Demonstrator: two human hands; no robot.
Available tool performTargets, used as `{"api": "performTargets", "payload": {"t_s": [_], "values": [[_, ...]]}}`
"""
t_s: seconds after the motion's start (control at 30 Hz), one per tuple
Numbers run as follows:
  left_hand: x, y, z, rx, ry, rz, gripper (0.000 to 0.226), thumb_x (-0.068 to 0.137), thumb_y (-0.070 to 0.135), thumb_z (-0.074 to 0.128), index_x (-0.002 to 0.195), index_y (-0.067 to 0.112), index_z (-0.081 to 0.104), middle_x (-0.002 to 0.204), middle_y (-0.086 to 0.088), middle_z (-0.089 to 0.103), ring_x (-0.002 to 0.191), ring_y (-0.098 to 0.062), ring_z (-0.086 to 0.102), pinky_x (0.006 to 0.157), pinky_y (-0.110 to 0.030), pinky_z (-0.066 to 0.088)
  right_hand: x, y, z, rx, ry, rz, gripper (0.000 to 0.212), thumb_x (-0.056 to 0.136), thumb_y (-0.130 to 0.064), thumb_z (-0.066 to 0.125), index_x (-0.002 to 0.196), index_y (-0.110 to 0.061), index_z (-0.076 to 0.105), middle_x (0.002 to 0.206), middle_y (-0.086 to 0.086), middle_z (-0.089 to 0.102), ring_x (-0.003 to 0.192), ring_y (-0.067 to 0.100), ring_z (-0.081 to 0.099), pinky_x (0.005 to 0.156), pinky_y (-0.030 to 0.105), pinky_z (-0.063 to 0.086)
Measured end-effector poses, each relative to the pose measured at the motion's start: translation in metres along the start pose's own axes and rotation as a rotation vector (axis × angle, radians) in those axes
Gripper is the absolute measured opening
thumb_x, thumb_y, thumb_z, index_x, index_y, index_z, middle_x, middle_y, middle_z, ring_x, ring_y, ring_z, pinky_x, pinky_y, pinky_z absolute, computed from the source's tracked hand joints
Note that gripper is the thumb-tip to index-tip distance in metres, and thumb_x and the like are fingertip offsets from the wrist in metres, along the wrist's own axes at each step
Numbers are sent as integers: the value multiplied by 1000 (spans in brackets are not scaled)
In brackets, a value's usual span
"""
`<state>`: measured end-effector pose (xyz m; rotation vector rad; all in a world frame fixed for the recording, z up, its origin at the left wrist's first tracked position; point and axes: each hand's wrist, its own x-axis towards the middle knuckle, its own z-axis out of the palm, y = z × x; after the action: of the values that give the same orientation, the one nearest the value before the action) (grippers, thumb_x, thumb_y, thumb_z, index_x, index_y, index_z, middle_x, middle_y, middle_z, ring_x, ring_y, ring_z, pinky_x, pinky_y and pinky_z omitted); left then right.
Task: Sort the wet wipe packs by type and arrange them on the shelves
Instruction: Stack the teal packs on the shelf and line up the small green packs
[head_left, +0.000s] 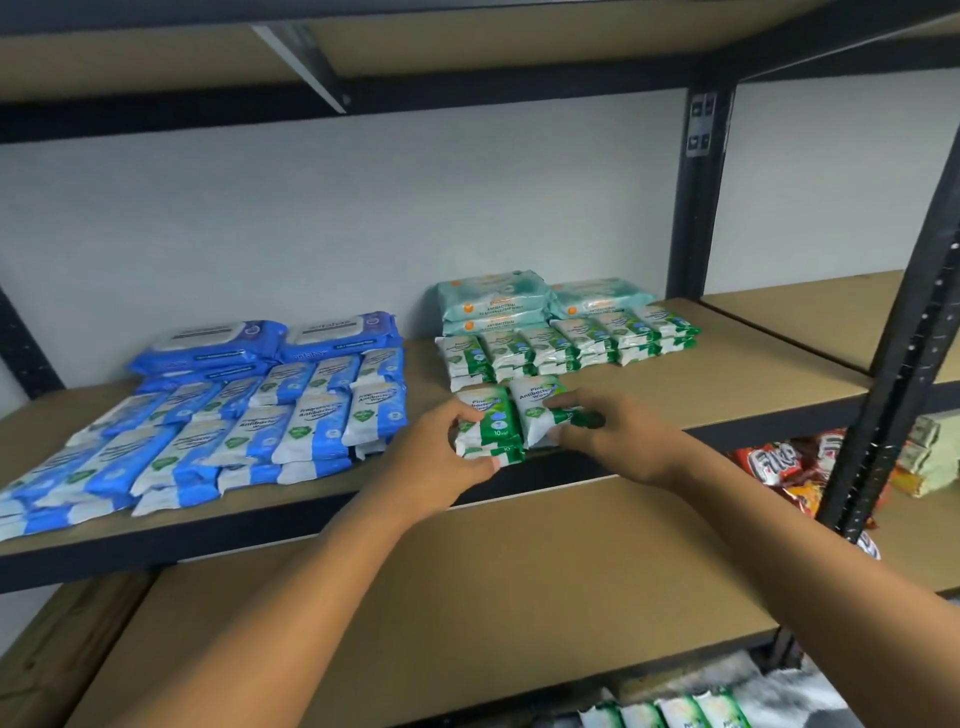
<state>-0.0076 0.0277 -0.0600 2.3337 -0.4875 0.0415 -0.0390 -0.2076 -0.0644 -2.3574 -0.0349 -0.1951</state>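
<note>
On the middle shelf (727, 374) two small stacks of green and white pine wipe packs (506, 415) lie side by side near the front edge. My left hand (441, 452) grips the left stack, thumb under its front. My right hand (608, 431) grips the right stack from the right side. Behind them runs a row of more green packs (566, 340), with large pale teal packs (493, 301) stacked at the back. To the left lie several blue and white packs (218, 441) in rows, and large blue packs (270, 340) behind them.
A dark upright post (893, 374) stands at the right. Red snack bags (789, 467) and pale boxes (930, 452) sit on the neighbouring shelf. A lower shelf board (467, 597) lies beneath my arms. More green packs (675, 712) show at the bottom.
</note>
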Motion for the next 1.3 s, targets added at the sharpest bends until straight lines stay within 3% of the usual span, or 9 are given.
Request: {"api": "performTargets", "payload": {"t_s": [0.13,0.3,0.4,0.5,0.6,0.87,1.0,1.17,1.3], "values": [[1,4,14,69,137,6,36,84,35,75,114,32,55,96,12,60,74,-6,56,61,-25,42,7,4,11,-130,52,11,37,92,-47,60,128,-53,52,130,-7,58,113,16,54,100,45,41],[15,10,25,136,220,1,40,89,29,70,125,26,55,115,3,62,85,-13,51,69,-28,42,23,-5,22,-323,147,73,33,96,-36,50,125,-52,47,124,-8,61,116,20,50,80,37,24],[25,8,27,140,235,-31,41,90,29,69,128,26,53,115,1,63,84,-14,53,66,-27,41,34,-8,23,-327,142,66,33,95,-35,50,124,-51,47,122,-7,62,111,20,53,80,37,25],[35,5,27,145,241,-48,42,90,28,68,129,26,52,118,1,62,86,-12,51,67,-27,40,41,-11,21,-236,120,78,35,90,-48,55,125,-50,50,128,-9,59,117,19,51,83,39,24],[43,1,28,150,254,-41,43,90,27,69,130,26,52,120,1,63,90,-12,51,70,-28,42,44,-11,23,-158,127,100,35,92,-48,48,127,-49,52,126,-6,61,119,20,52,83,39,19],[52,-1,33,112,252,-28,42,90,21,68,129,25,52,116,0,65,87,-14,57,69,-27,47,53,-8,25,-145,150,130,30,97,-41,42,124,-48,52,101,-3,65,89,17,58,82,40,25],[56,1,35,127,273,-37,42,90,21,68,128,25,52,117,1,65,88,-13,54,70,-26,44,58,-7,26,-158,157,146,28,98,-40,41,123,-49,51,98,-4,65,88,19,59,84,40,27],[59,2,39,135,295,-36,43,90,20,67,131,24,52,116,-1,67,100,-20,62,79,-32,53,62,-3,29,-166,175,126,30,98,-38,41,124,-47,52,83,-8,60,88,21,59,90,41,34],[56,2,39,179,297,10,49,91,18,66,138,21,51,124,-3,62,110,-21,58,86,-31,47,59,-2,29,-163,182,101,37,97,-38,41,131,-50,49,101,-3,65,99,24,57,87,41,31]]}}
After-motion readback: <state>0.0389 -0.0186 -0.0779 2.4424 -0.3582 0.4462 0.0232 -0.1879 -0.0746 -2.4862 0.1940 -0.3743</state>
